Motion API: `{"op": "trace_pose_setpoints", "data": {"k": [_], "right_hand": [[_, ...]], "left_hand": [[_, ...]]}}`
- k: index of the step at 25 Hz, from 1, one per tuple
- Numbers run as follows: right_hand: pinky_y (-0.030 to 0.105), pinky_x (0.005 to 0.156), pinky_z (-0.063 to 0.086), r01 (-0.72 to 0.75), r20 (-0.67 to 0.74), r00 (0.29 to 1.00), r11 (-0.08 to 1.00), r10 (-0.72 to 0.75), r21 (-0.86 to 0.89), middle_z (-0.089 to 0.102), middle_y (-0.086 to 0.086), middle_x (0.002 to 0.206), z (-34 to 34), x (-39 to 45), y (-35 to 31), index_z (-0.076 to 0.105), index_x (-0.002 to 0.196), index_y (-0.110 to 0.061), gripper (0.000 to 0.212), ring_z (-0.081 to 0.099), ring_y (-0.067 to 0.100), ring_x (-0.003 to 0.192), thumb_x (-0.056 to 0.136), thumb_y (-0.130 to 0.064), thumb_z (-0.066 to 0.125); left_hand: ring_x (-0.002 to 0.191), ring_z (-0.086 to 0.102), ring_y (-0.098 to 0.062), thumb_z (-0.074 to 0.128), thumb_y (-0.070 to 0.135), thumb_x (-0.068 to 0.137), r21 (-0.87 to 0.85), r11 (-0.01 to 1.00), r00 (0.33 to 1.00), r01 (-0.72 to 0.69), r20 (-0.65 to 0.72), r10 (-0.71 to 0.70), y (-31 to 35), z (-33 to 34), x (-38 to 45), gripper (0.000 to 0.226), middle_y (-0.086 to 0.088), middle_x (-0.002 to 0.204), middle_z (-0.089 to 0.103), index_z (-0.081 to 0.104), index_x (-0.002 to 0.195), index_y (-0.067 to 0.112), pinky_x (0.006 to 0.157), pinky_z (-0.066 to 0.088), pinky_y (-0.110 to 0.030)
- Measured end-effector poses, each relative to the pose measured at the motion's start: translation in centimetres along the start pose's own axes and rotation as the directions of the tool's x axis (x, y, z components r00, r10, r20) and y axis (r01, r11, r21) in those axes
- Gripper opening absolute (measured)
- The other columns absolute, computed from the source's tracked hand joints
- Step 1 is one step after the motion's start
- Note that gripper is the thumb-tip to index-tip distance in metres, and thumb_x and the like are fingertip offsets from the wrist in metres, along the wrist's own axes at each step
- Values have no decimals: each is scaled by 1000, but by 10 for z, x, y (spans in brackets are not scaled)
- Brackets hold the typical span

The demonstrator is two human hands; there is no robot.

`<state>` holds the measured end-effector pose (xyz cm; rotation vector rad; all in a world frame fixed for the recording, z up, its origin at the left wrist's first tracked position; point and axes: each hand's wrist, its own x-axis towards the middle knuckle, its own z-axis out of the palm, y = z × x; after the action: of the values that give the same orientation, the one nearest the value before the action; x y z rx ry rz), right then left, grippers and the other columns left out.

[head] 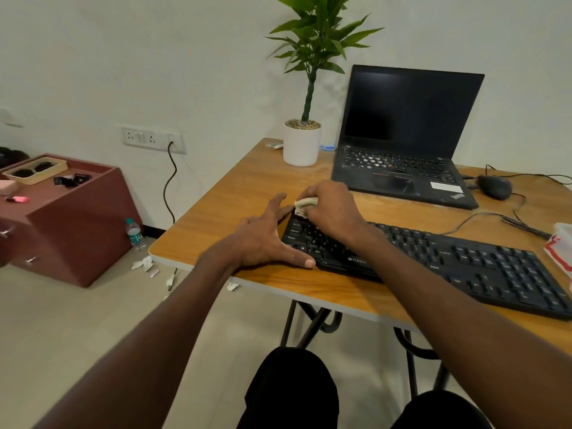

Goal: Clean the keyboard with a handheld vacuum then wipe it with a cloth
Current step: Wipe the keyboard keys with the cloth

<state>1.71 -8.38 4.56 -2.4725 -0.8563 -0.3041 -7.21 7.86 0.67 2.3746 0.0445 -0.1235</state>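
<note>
Right hand [332, 212] has its fingers curled tight round a small bunched-up off-white cloth [305, 205], pressing it on the top-left corner keys of the long black plastic keyboard [464, 261]. Left hand [266, 239] is flat w/ fingers spread wide, holding nothing, braced against the keyboard's left end, thumb along its front edge. Keyboard sits on the wooden desk [235, 193], running off to the right from the fingers.

Progress, imo: wipe stage is on, and since the cloth's only at the far-left corner, most of the board prob still needs doing. No handheld vacuum in view, so I'm guessing that bit's finished, can't confirm tho.

Writing: "ZEBRO…" on the keyboard's front lip just under the right wrist, rest hidden. Past the fingers, the open black laptop [405, 137] w/ dark screen has a ThinkPad-style logo on its palmrest, too blurry to be sure.
</note>
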Motion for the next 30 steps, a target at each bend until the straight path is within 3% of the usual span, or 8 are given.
{"op": "trace_pose_setpoints", "data": {"k": [3, 9, 12, 15, 19, 23, 28, 30], "right_hand": [[31, 74, 54, 66, 54, 997, 984, -58, -164, 74, 3, 96, 6, -6, -1, 81, 105, -19, 24, 68, 20, 90, 84, -9, 75], [32, 74, 52, 4, -117, 992, 961, -38, -277, 71, 7, 94, 2, -2, 6, 77, 100, -13, 15, 63, 21, 86, 86, -8, 74], [33, 81, 49, 183, 21, 983, 947, -184, -263, 67, 4, 105, 12, -5, -9, 77, 110, -16, 27, 58, 22, 99, 85, -7, 73], [32, 85, 51, 180, 145, 978, 964, -153, -194, 70, 2, 108, -10, -8, 5, 80, 108, -21, 31, 62, 21, 102, 83, -3, 74], [37, 95, 52, 71, -86, 991, 957, -98, -280, 66, 7, 116, -13, -3, 11, 75, 115, -14, 30, 58, 25, 110, 85, -12, 77], [36, 92, 47, 214, 141, 973, 936, -180, -281, 69, 7, 114, 2, -12, 3, 71, 127, -17, 40, 55, 26, 113, 88, -9, 71], [42, 89, 58, -40, 70, 995, 925, 72, -377, 73, 10, 108, -26, -27, 55, 74, 112, -12, 24, 67, 27, 96, 89, -6, 68], [40, 91, 54, -64, 3, 998, 959, 67, -277, 74, 9, 107, -22, -28, 43, 73, 116, -11, 28, 66, 27, 99, 89, -5, 65]], "left_hand": [[158, 25, -31, 92, 84, 44, -31, 999, 1000, -7, -18, 6, -4, 1, 1, 153, 20, 171, 31, -2, 161, 53, 128, 21, -59], [156, 26, -28, 96, 70, 53, -29, 999, 999, -28, -43, 27, 0, 1, -1, 145, 14, 169, 34, 6, 164, 44, 129, 18, -51], [158, 21, -28, 96, 65, 59, -21, 999, 998, -30, -50, 29, 5, 1, -3, 146, 11, 172, 31, 1, 166, 39, 127, 14, -49], [158, 21, -29, 97, 63, 60, -34, 999, 998, -30, -49, 29, 5, 1, -4, 143, 13, 171, 32, 4, 166, 39, 127, 14, -50], [157, 26, -27, 96, 68, 56, -39, 998, 998, -47, -45, 45, 3, 1, -2, 142, 18, 169, 33, 8, 164, 40, 127, 12, -49], [156, 27, -29, 95, 71, 53, -26, 999, 999, -20, -50, 19, 3, 1, -1, 144, 11, 169, 35, 7, 163, 42, 126, 18, -51], [155, 29, -26, 94, 71, 55, -17, 999, 998, -44, -42, 43, 3, -1, -1, 138, 17, 169, 33, 11, 161, 42, 127, 13, -49], [154, 30, -24, 94, 71, 55, -16, 999, 998, -46, -48, 45, 4, 0, -2, 137, 16, 168, 35, 12, 161, 42, 128, 13, -50]]}}
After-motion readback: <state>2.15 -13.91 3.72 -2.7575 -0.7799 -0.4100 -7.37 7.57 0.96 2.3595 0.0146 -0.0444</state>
